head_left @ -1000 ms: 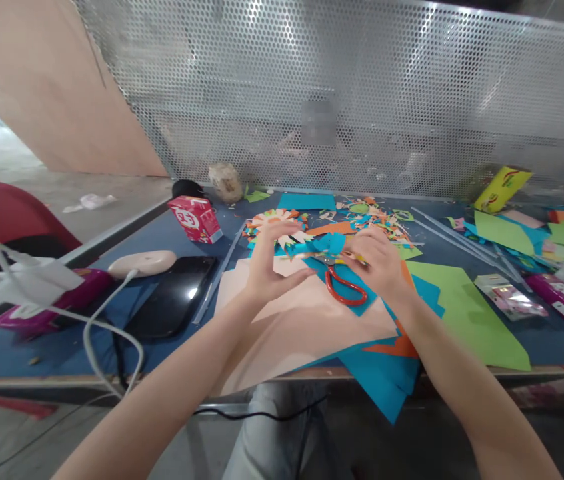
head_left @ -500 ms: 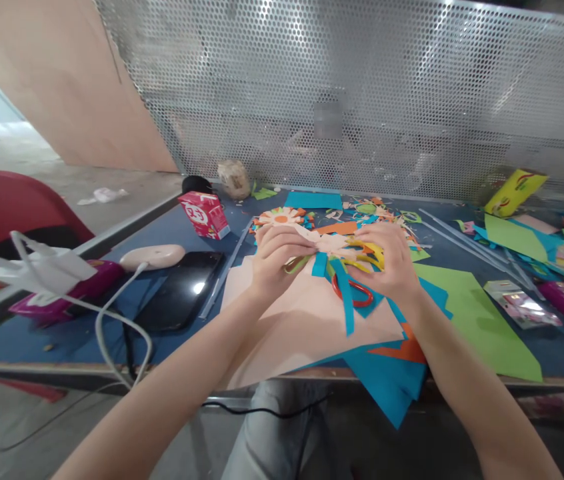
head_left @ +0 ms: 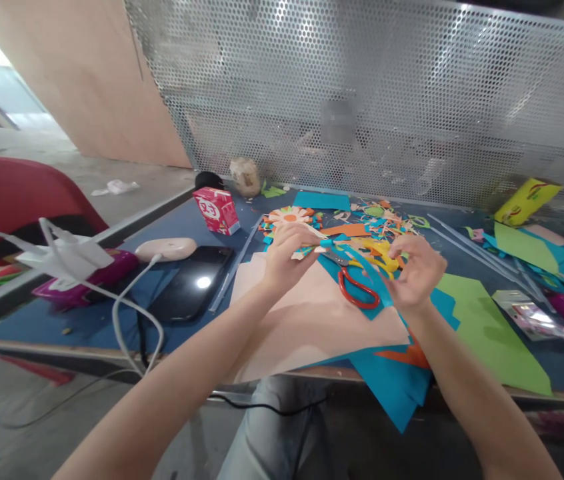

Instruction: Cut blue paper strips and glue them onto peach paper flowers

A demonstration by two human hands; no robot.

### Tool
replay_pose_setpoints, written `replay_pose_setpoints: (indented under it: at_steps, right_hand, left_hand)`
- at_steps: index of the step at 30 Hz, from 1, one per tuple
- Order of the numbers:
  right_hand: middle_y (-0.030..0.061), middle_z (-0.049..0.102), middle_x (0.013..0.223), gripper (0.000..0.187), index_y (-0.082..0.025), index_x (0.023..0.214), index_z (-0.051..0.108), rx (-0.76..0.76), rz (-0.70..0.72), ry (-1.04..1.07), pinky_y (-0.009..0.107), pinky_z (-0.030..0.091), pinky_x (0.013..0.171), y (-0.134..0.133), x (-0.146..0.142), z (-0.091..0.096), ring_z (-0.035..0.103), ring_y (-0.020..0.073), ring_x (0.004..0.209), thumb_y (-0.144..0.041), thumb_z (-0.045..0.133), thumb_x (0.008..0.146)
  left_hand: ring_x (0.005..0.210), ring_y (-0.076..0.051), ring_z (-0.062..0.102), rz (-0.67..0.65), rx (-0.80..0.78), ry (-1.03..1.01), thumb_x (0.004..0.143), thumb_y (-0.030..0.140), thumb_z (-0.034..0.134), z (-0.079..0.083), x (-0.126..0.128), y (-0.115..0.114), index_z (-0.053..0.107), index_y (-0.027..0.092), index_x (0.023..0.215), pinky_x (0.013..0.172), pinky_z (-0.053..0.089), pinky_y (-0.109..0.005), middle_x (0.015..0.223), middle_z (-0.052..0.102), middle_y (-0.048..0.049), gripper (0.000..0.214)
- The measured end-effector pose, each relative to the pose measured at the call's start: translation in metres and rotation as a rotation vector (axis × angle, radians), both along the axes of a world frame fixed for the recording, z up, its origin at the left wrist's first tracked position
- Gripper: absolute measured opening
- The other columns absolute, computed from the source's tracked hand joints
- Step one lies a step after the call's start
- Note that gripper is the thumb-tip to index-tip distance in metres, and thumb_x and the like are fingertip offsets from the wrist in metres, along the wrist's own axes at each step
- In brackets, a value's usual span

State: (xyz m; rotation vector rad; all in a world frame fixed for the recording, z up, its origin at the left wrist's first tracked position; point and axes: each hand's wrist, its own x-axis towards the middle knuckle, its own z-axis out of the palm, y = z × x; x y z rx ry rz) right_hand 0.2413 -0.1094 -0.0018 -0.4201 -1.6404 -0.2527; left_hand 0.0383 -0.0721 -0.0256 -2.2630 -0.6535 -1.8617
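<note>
Pinching a small, jagged paper cut-out (head_left: 306,251), pale peach with blue, between the thumb and fingertips of my left hand (head_left: 287,261), I hold it just above a smooth peach sheet (head_left: 307,327). My right hand (head_left: 415,273) hovers nearby, fingers curled; whether they grip anything is unclear. Red-looped scissors (head_left: 357,293) lie flat between my hands on blue paper (head_left: 385,301). The scraps (head_left: 379,217) behind are blurred.

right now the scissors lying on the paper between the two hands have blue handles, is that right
Not quite: the handles are red, not blue. The head view shows the scissors lying on the paper sheets between the left hand, which pinches a paper scrap, and the right hand.
</note>
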Motion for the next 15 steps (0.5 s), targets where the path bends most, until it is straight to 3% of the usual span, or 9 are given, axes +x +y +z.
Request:
replay_pose_setpoints:
  at_steps: [3, 6, 10, 15]
  right_hand:
    - [-0.0068, 0.044, 0.061, 0.037, -0.029, 0.100, 0.046, -0.057, 0.029, 0.086, 0.025, 0.040, 0.043, -0.0042, -0.0037, 0.0049, 0.043, 0.0093, 0.046, -0.021, 0.067, 0.071]
    - [-0.0082, 0.046, 0.062, 0.049, -0.030, 0.103, 0.043, -0.047, 0.004, 0.129, 0.023, 0.041, 0.043, -0.0057, -0.0056, 0.0080, 0.044, 0.0081, 0.046, -0.009, 0.068, 0.067]
    - [-0.0047, 0.053, 0.068, 0.035, -0.028, 0.092, 0.047, -0.085, -0.030, 0.032, 0.025, 0.044, 0.047, -0.0021, -0.0043, 0.0058, 0.051, 0.0100, 0.054, -0.009, 0.066, 0.068]
    - [0.0019, 0.058, 0.093, 0.039, -0.028, 0.103, 0.044, -0.177, -0.115, -0.025, 0.029, 0.049, 0.057, 0.0005, -0.0030, 0.0000, 0.060, 0.0140, 0.074, -0.015, 0.065, 0.072]
  left_hand:
    - [0.074, -0.014, 0.059, -0.016, -0.027, 0.050, 0.075, 0.018, 0.060, 0.0012, 0.0033, -0.0026, 0.055, 0.018, 0.073, 0.070, 0.048, -0.031, 0.072, 0.063, -0.0023, 0.005]
    - [0.074, -0.014, 0.059, -0.050, -0.047, 0.082, 0.075, 0.017, 0.060, 0.0012, 0.0056, -0.0052, 0.056, 0.018, 0.074, 0.069, 0.048, -0.029, 0.071, 0.063, -0.0028, 0.004]
    - [0.071, -0.013, 0.058, -0.087, -0.118, 0.090, 0.076, 0.016, 0.059, -0.0001, 0.0070, -0.0065, 0.056, 0.017, 0.075, 0.066, 0.047, -0.027, 0.071, 0.062, -0.0025, 0.004]
    - [0.069, -0.011, 0.058, -0.080, -0.225, 0.069, 0.076, 0.020, 0.061, -0.0001, 0.0085, -0.0073, 0.055, 0.016, 0.076, 0.062, 0.046, -0.024, 0.072, 0.062, -0.0027, 0.007]
